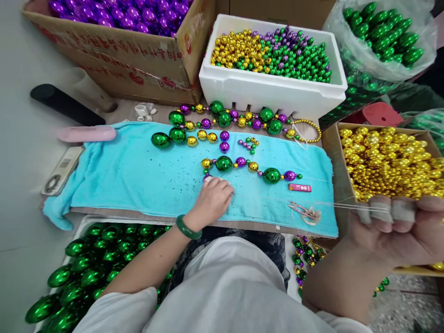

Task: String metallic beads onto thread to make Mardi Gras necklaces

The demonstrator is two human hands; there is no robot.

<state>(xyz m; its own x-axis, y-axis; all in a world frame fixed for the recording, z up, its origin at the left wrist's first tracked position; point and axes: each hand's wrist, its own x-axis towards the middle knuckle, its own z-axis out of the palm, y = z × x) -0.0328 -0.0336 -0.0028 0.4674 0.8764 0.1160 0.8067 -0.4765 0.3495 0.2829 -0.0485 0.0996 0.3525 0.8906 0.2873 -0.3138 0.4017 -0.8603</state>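
Note:
My left hand [215,198], a green bangle at its wrist, is closed at the near end of a bead strand [240,162] of green, gold and purple balls on the turquoise towel. A purple bead shows at its fingertips. Held out over the right side, my right hand [398,226] has taped fingers curled around a pale thread [333,204], which runs taut leftward towards my left hand. What lies inside its fingers is hidden. Between the hands lie small thread snips [303,210] and a pink packet [300,188]. Loose large beads [192,141] and small beads [248,145] sit beyond the strand.
A finished-looking bead necklace [241,122] lies along the back of the towel [138,180]. Behind stand a white foam box [270,90] of small beads and a carton [138,60] of purple ones. Gold beads fill a carton [335,152] at right; green ovals [83,263] lie at near left.

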